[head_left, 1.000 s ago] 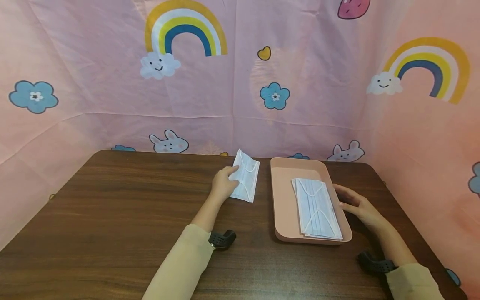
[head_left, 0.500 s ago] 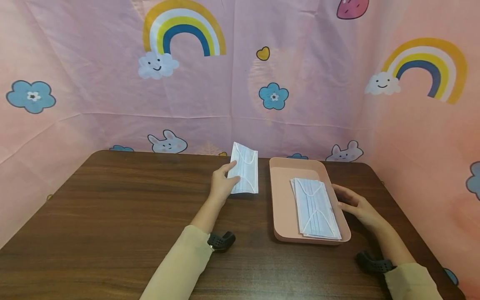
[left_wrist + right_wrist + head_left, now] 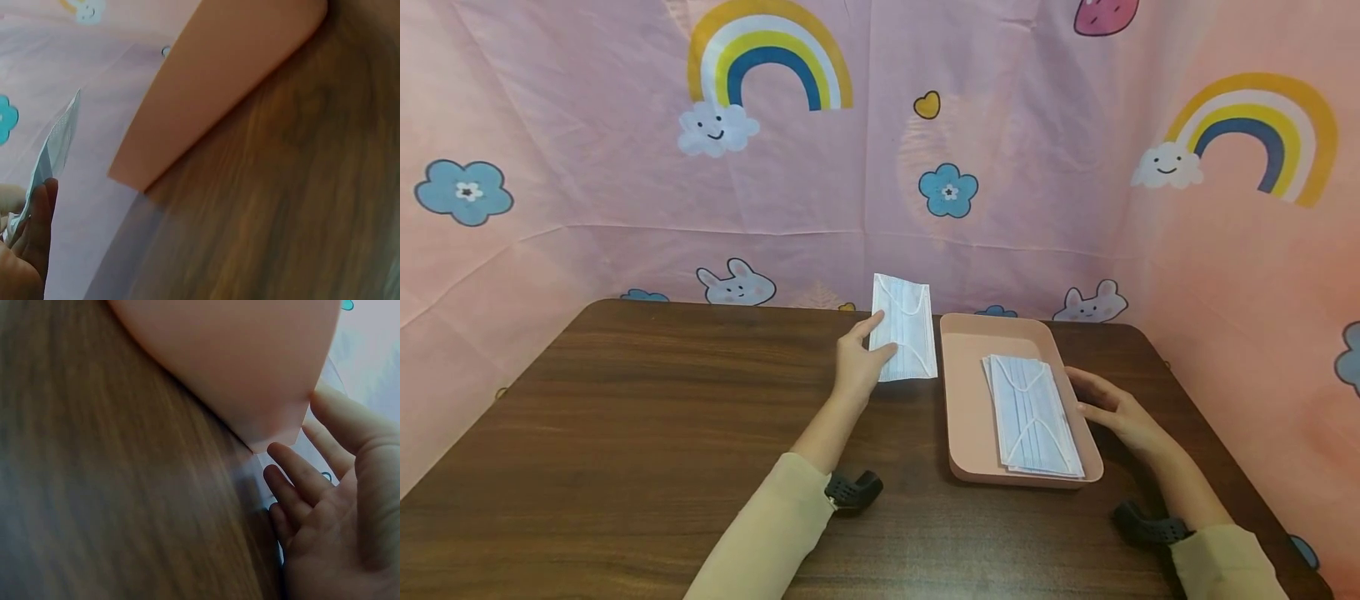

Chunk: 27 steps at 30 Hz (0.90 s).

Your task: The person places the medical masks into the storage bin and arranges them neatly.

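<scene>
My left hand (image 3: 857,367) pinches a pale blue face mask (image 3: 912,325) by its left edge and holds it up above the table, just left of the pink tray (image 3: 967,417). Seen edge-on in the left wrist view, that mask (image 3: 45,164) sits between thumb and fingers. Inside the tray, toward its right side, lies a small stack of face masks (image 3: 1036,421) with white ear loops. My right hand (image 3: 1123,421) is at the tray's right side. In the right wrist view its thumb (image 3: 347,422) touches the rim, and the other fingers extend loosely beside the wall.
Everything stands on a dark wooden table (image 3: 647,433) with rounded far corners. A pink patterned cloth (image 3: 1037,142) with rainbows and flowers hangs behind and along both sides. Black bands (image 3: 853,492) are worn on both wrists.
The left hand has lifted the face mask off the table, turned it more upright and carried it slightly right, closer to the tray. The right hand and tray have stayed in place.
</scene>
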{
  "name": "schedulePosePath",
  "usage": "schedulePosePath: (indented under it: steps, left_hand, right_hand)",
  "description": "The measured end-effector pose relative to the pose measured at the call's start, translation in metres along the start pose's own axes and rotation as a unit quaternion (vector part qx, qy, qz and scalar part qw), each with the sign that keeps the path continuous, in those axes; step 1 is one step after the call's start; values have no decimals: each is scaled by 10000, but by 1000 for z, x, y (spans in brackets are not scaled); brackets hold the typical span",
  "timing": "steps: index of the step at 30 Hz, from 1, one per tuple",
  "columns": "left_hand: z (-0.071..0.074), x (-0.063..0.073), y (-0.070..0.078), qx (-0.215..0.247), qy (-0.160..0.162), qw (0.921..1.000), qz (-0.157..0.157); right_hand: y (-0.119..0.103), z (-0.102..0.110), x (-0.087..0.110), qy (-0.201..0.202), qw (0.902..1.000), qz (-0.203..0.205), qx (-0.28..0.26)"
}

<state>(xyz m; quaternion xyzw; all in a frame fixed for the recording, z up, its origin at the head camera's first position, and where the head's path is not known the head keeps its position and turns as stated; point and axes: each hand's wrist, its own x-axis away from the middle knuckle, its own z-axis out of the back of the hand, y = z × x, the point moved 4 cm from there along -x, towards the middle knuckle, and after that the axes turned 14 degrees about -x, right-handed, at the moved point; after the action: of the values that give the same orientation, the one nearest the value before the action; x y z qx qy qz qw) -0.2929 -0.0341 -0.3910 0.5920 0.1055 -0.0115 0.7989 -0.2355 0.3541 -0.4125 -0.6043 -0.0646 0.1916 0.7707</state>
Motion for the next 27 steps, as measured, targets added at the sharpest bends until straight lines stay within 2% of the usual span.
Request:
schedulePosePath:
  steps: [10,15,22,27]
  left_hand:
    - [-15,13,23,213,-81,9997,-125]
    - [-25,21,30,286,-132,9992,-234]
    - [-45,35,36,549,-337,9979,-64]
    - [-58,42,40,560,-426,9974,-125]
  right_hand:
    - [0,-1,0,38,10000,-46,8]
    - [-2,-2,0,3,10000,8,-9]
    - [-2,-2,1,13,10000,-31,4]
    - [-2,-2,1,79,9999,-54,86]
